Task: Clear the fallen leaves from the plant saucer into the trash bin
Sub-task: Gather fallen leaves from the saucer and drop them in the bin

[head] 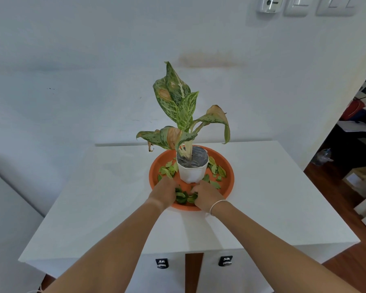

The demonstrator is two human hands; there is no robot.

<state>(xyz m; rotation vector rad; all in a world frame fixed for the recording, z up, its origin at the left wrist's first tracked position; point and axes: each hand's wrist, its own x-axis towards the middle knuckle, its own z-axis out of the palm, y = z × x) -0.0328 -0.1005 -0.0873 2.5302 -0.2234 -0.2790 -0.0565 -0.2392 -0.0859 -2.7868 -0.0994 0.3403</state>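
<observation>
Holding fallen leaves (185, 196): orange saucer (227, 185).

Home: potted plant (183, 115), wall switches (317, 5)

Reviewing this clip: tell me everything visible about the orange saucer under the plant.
The orange saucer is round, shallow and raised-rimmed, looks like plastic, and sits flat on the white table. A white pot with a plant stands in it, toward the back. Small green leaves lie scattered around the pot. The left hand and right hand reach over its near rim, gathering a leaf pile between them.
</observation>
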